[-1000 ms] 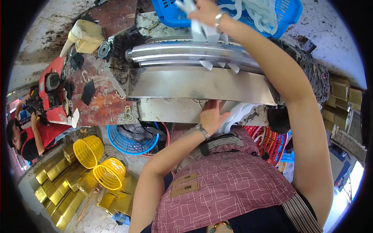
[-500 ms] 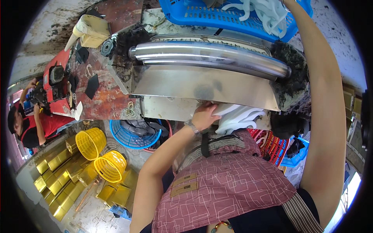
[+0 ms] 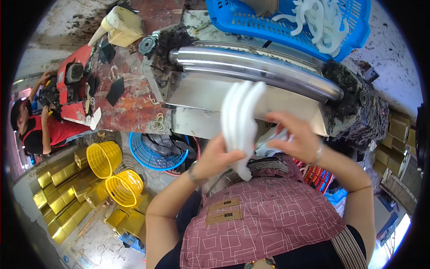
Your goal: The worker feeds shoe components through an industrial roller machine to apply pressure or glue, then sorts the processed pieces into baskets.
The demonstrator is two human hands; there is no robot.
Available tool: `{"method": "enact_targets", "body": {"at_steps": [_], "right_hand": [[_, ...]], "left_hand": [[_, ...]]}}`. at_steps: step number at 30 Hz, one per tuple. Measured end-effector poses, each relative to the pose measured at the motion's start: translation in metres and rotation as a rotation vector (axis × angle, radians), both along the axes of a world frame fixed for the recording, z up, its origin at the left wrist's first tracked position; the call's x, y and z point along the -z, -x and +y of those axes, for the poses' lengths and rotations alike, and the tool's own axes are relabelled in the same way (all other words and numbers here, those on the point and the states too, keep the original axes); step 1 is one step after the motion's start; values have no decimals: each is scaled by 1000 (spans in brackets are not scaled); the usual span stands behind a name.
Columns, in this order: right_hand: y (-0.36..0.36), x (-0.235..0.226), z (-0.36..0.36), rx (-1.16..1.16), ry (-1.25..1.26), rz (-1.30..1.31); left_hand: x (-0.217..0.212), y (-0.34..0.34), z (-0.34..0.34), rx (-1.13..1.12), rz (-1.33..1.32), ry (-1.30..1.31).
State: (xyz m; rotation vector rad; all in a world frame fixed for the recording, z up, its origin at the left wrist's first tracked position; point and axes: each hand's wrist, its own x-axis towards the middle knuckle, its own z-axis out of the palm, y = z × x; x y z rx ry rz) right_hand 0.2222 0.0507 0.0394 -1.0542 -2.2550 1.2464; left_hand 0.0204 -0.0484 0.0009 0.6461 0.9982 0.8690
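My left hand [image 3: 214, 157] is closed around a small bundle of white, curved, foam-like strips [image 3: 239, 114], which stand up from it in front of the machine's sloping metal plate [image 3: 286, 101]. Close by on the right is my right hand [image 3: 298, 136], a little blurred, its thumb and forefinger spread apart. Behind its fingers more white pieces [image 3: 268, 145] lie by the apron's top edge, partly hidden. Beyond the plate runs a shiny steel roller [image 3: 255, 67]. A blue plastic basket [image 3: 251, 27] at the far right holds a heap of similar white curved strips [image 3: 320, 24].
A stained red-brown bench [image 3: 130, 98] with dark scraps extends left, bearing a cream container [image 3: 121, 27]. Another person [image 3: 36, 121] works at the far left. Yellow baskets [image 3: 104, 159], a blue basket [image 3: 156, 163] and gold boxes [image 3: 58, 201] stand below. Red baskets [image 3: 316, 175] are partly hidden at right.
My right hand has come down from the blue basket to beside my left hand. My left hand has lifted the white strips from below the plate's front edge. The view has shifted slightly.
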Motion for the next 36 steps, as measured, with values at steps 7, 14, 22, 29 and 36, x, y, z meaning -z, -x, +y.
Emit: {"method": "enact_targets", "body": {"at_steps": [7,14,22,29,36], "right_hand": [[-2,36,-31,515,602,262],[-16,51,-40,564,736,430],[-39,54,-18,789,1237,268],[-29,48,50,335,197,-514],[37,61,175,128,64,-523]], "left_hand": [[10,-39,30,-156,-174,142],[22,-59,35,-113,-164,221],[23,-42,63,-36,-46,484],[31,-38,97,-23,123,272],[19,-33,55,150,-44,452]]}}
